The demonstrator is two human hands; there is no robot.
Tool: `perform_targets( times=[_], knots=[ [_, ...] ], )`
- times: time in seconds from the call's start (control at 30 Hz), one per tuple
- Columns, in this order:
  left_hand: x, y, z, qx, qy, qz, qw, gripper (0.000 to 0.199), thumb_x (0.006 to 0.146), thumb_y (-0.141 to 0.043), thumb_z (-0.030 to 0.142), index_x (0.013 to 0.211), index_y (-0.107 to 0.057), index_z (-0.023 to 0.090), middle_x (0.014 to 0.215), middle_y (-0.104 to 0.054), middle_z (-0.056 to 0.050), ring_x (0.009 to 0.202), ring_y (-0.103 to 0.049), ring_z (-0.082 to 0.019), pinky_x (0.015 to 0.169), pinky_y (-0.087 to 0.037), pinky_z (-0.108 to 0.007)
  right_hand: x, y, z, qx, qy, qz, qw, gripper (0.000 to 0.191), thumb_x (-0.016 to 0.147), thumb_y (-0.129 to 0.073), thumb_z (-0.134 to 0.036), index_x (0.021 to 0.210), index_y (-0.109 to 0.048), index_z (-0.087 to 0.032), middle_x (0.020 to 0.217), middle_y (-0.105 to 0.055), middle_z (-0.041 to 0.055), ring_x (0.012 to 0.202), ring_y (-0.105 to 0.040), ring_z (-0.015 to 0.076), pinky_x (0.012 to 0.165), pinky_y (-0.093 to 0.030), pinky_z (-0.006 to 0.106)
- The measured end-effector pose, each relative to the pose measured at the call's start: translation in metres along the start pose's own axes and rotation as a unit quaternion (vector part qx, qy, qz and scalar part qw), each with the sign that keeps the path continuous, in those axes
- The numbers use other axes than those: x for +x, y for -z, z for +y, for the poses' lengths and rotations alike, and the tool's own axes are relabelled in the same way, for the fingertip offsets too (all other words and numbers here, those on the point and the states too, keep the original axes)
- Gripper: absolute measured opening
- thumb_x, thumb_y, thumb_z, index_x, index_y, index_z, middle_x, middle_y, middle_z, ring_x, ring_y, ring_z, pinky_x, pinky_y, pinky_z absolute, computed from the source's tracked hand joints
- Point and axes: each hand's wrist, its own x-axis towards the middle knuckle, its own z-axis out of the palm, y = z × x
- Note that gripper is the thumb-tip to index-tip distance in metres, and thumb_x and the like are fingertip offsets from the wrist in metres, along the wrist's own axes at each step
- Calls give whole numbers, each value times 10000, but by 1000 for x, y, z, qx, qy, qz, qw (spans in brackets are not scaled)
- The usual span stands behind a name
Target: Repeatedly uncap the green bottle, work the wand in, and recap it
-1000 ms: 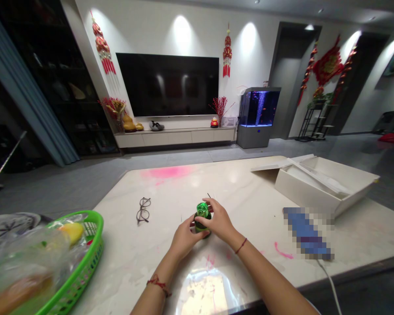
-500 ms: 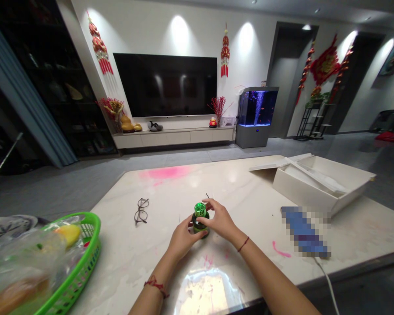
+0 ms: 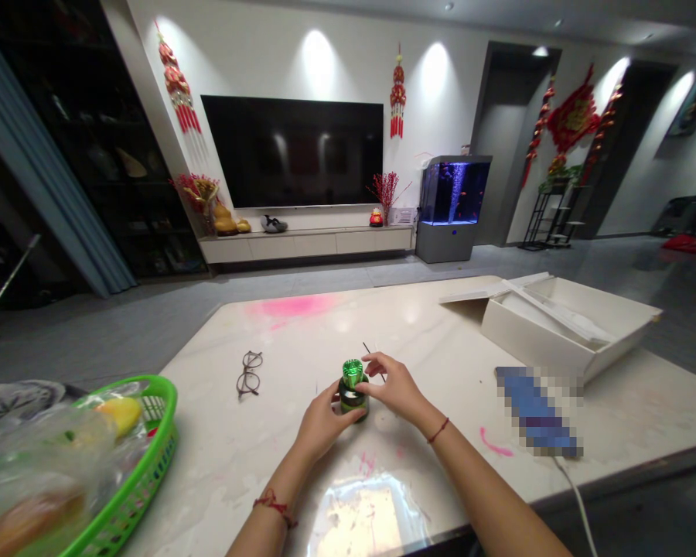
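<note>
A small dark green bottle [image 3: 353, 401] with a shiny green cap [image 3: 353, 373] stands upright on the pale marble table [image 3: 209, 464]. My left hand [image 3: 325, 422] is wrapped round the bottle's body from the left, thumb in front. On the other side my right hand [image 3: 394, 387] has thumb and index finger curved at the right of the cap, the thumb by its lower edge; whether the fingertips press on it is hard to tell. A thin dark stick shows behind my right fingers.
Eyeglasses [image 3: 249, 375] lie left of my hands. A green basket [image 3: 165, 449] with bagged food is at the near left. To the right are an open white box [image 3: 539, 336] and a blurred blue object [image 3: 537, 410] with a white cable.
My right hand has shifted slightly to the right, uncovering more of the cap's side. My left hand and the bottle have barely moved.
</note>
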Motion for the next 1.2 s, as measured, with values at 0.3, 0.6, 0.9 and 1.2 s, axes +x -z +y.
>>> perform_targets(
  times=[0.3, 0.6, 0.9, 1.2],
  knots=[
    [0, -1, -2, -5, 5, 0, 1000, 569, 603, -695, 360, 1135, -553, 219, 1069, -643, -69, 925, -603, -233, 786, -470, -321, 5, 5, 7, 12, 10, 11, 1000, 148, 689, -630, -250, 817, -648, -178, 780, -629, 24, 715, -589, 136, 729, -484, 297],
    [1, -1, -2, -11, 11, 2, 1000, 594, 598, -700, 357, 1153, -545, 213, 1077, -638, -72, 919, -601, -237, 802, -468, -338, 3, -3, 4, 32, 2, -13, 999, 242, 747, -473, -131, 891, -658, -193, 886, -652, 40, 827, -600, 154, 779, -476, 317],
    [0, -2, 0, -6, 10, 5, 1000, 578, 603, -694, 348, 1144, -546, 211, 1057, -646, -60, 914, -603, -224, 785, -476, -320, -1, -15, -1, 36, -15, -2, 999, 484, 610, -397, -13, 1008, -596, -205, 1007, -620, 36, 948, -556, 163, 912, -414, 354],
    [1, -2, 1, -16, 7, 5, 1000, 554, 594, -697, 340, 1112, -563, 197, 1033, -657, -73, 896, -618, -223, 763, -488, -312, -3, -23, -7, 57, -19, -6, 998, 470, 612, -512, -97, 1064, -534, -223, 1030, -614, 35, 968, -564, 183, 901, -424, 357]
  ],
)
